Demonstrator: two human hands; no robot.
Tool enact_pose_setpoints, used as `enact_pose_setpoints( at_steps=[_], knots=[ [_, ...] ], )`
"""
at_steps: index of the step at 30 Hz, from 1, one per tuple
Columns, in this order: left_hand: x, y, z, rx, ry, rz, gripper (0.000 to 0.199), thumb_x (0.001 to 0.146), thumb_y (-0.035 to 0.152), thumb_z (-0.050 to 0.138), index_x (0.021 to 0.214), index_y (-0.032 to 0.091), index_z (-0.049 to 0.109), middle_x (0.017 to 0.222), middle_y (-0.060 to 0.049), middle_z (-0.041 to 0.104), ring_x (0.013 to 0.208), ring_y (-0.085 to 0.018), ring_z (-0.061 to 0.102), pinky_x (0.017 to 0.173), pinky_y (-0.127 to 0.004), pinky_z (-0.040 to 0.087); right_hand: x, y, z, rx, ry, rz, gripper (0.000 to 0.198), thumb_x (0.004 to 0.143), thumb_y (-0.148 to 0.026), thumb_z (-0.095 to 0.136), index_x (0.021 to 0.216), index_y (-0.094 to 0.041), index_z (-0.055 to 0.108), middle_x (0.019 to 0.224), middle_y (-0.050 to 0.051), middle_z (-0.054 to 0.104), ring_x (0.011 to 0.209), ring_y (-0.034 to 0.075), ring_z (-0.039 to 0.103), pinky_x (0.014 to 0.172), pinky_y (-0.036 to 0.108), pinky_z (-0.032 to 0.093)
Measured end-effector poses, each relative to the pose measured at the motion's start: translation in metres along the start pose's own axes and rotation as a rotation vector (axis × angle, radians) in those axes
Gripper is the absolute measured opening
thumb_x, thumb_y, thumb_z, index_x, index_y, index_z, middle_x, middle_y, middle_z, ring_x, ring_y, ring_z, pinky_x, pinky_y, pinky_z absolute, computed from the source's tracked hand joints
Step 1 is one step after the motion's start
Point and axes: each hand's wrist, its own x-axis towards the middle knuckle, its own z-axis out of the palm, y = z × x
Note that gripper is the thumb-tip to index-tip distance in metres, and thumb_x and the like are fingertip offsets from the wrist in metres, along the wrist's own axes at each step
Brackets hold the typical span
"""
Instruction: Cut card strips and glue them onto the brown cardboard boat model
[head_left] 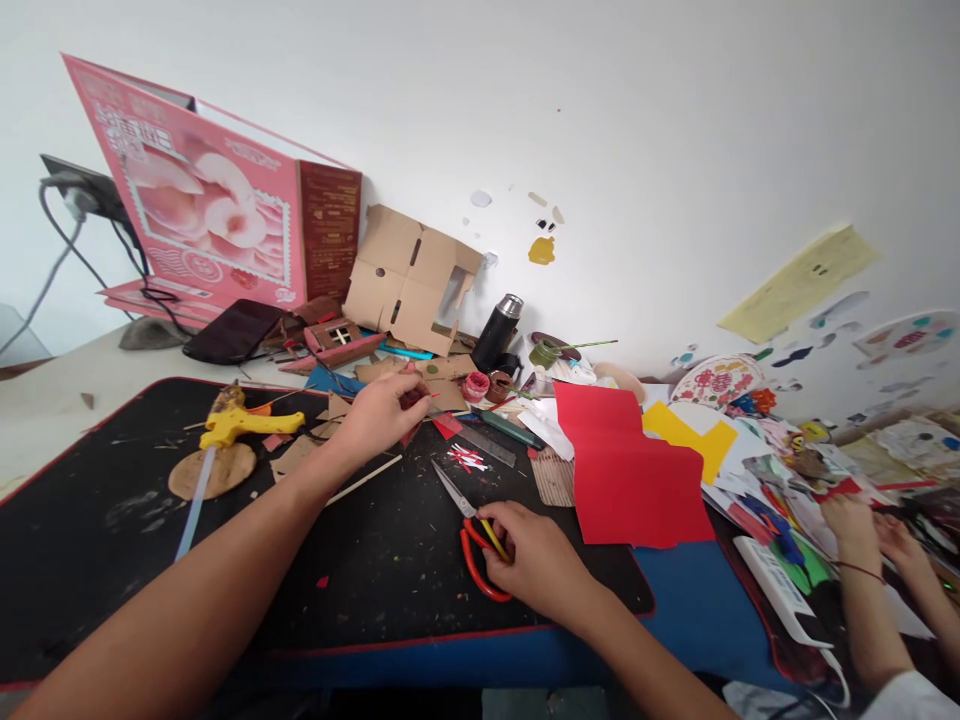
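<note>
My right hand (536,560) grips a pair of scissors (454,490) with red and yellow handles. Their blades point up and left over the black mat (375,590). Farther back, my left hand (382,410) is closed in a pinch; a tiny red bit shows by its fingertips, but what they hold is unclear. Just beyond the scissors' tip lies a small pile of red and white paper strips (468,459). A grey ruler (487,445) runs behind that pile, close to a piece of red paper (445,425).
A yellow glue gun (251,422) rests on a wooden disc (232,475) at left. Large red paper (630,470) lies at right. Behind stand a black thermos (496,335), cardboard (409,275) and a pink box (217,200). Another person's hands (855,525) are at far right, past a power strip (776,590).
</note>
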Motion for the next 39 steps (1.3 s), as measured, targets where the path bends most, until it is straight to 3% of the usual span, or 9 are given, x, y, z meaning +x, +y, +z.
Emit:
enact_pose_setpoints(
  at_steps=[3, 6, 10, 13, 17, 20, 25, 31, 39],
  knots=[
    [0.0, 0.0, 0.0, 0.0, 0.006, -0.007, 0.018, 0.092, 0.035, 0.059, 0.084, 0.023, 0.069, 0.09, -0.006, 0.075, 0.085, -0.025, 0.066, 0.077, -0.036, 0.047, 0.004, 0.013, 0.006, 0.322, 0.058, 0.04, 0.037, 0.083, -0.02, 0.072, 0.119, -0.022, 0.074, 0.089, 0.001, 0.071, 0.073, 0.017, 0.063, 0.068, 0.027, 0.047],
    [-0.001, 0.0, 0.0, -0.007, 0.01, -0.012, 0.018, 0.092, 0.036, 0.059, 0.084, 0.023, 0.069, 0.09, -0.006, 0.075, 0.085, -0.025, 0.066, 0.077, -0.035, 0.047, 0.007, 0.021, 0.011, 0.737, 0.064, 0.125, 0.029, 0.083, -0.031, 0.079, 0.109, -0.022, 0.073, 0.086, 0.0, 0.067, 0.07, 0.016, 0.06, 0.065, 0.026, 0.046],
    [-0.001, 0.0, 0.002, -0.028, 0.009, -0.02, 0.02, 0.093, 0.038, 0.058, 0.085, 0.024, 0.069, 0.092, -0.006, 0.076, 0.085, -0.024, 0.067, 0.078, -0.036, 0.048, 0.009, 0.019, 0.011, 1.174, 0.05, 0.224, 0.043, 0.077, -0.05, 0.092, 0.103, -0.021, 0.071, 0.082, 0.0, 0.068, 0.06, 0.012, 0.054, 0.057, 0.024, 0.042],
    [-0.001, 0.0, 0.002, -0.045, 0.007, -0.028, 0.023, 0.093, 0.041, 0.058, 0.084, 0.023, 0.069, 0.091, -0.005, 0.076, 0.084, -0.024, 0.067, 0.077, -0.035, 0.048, 0.01, 0.013, 0.004, 1.405, 0.12, 0.161, 0.05, 0.078, -0.055, 0.094, 0.109, -0.022, 0.073, 0.082, 0.001, 0.069, 0.052, 0.007, 0.045, 0.051, 0.022, 0.035],
    [0.0, 0.002, 0.002, -0.069, 0.003, -0.053, 0.024, 0.092, 0.043, 0.06, 0.084, 0.023, 0.07, 0.086, -0.004, 0.075, 0.078, -0.022, 0.065, 0.073, -0.033, 0.047, 0.018, 0.005, 0.001, 1.608, 0.246, -0.059, 0.047, 0.081, -0.062, 0.09, 0.104, -0.024, 0.075, 0.082, 0.0, 0.064, 0.046, 0.005, 0.039, 0.044, 0.021, 0.032],
    [0.0, 0.003, 0.001, -0.094, 0.005, -0.078, 0.026, 0.091, 0.046, 0.061, 0.083, 0.023, 0.07, 0.081, -0.003, 0.074, 0.074, -0.022, 0.063, 0.069, -0.032, 0.046, 0.028, -0.005, 0.009, 1.63, 0.161, -0.113, 0.054, 0.085, -0.068, 0.083, 0.117, -0.025, 0.075, 0.073, -0.003, 0.057, 0.041, 0.006, 0.037, 0.038, 0.021, 0.029],
    [0.0, 0.003, 0.002, -0.167, 0.014, -0.116, 0.031, 0.093, 0.05, 0.062, 0.082, 0.023, 0.069, 0.076, -0.002, 0.071, 0.069, -0.021, 0.061, 0.067, -0.033, 0.048, 0.043, -0.019, 0.018, 1.45, -0.035, -0.114, 0.061, 0.089, -0.063, 0.084, 0.131, -0.021, 0.071, 0.077, 0.0, 0.068, 0.045, 0.01, 0.056, 0.042, 0.021, 0.038],
    [0.003, 0.009, -0.005, -0.355, 0.026, -0.156, 0.034, 0.091, 0.054, 0.067, 0.082, 0.021, 0.069, 0.08, -0.003, 0.071, 0.075, -0.021, 0.063, 0.074, -0.034, 0.053, 0.051, -0.017, 0.011, 1.354, -0.069, -0.175, 0.07, 0.088, -0.074, 0.08, 0.131, -0.019, 0.07, 0.088, 0.008, 0.079, 0.073, 0.022, 0.079, 0.069, 0.031, 0.059],
    [0.004, 0.017, -0.011, -0.432, 0.059, -0.16, 0.032, 0.088, 0.05, 0.073, 0.078, 0.02, 0.07, 0.081, -0.003, 0.071, 0.078, -0.02, 0.063, 0.078, -0.033, 0.052, 0.065, -0.015, 0.004, 1.312, -0.106, -0.191, 0.089, 0.085, -0.086, 0.071, 0.143, -0.019, 0.064, 0.113, 0.02, 0.083, 0.098, 0.033, 0.083, 0.093, 0.048, 0.062]
  ],
)
